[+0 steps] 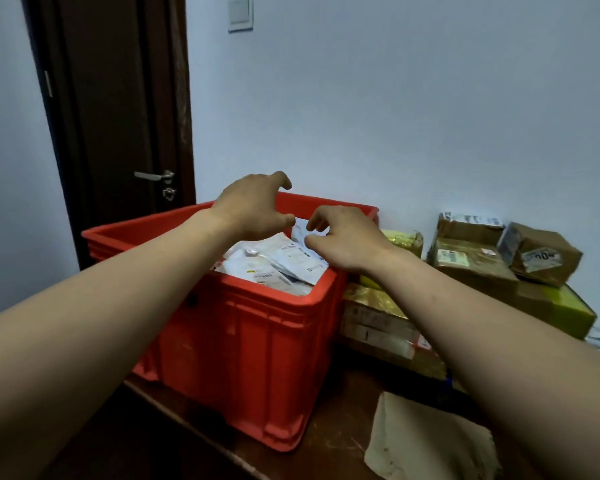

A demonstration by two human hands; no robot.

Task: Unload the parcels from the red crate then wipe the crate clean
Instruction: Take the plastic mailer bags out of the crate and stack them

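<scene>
A red plastic crate (264, 344) stands on a dark wooden table, full of white and grey mailer parcels (278, 265) with printed labels. My left hand (253, 209) hovers over the crate's far side, fingers spread and curled, holding nothing. Just to its right, my right hand (343, 237) hangs above the parcels near the crate's right rim, fingers apart and empty. Both forearms reach in from the bottom corners. The arms hide the left part of the crate's contents.
Right of the crate, taped brown cardboard boxes (471, 265) and a yellow-green box (565, 310) are stacked against the wall. A beige cloth (426, 441) lies on the dark table (333, 410) at the front right. A dark door (118, 116) stands behind on the left.
</scene>
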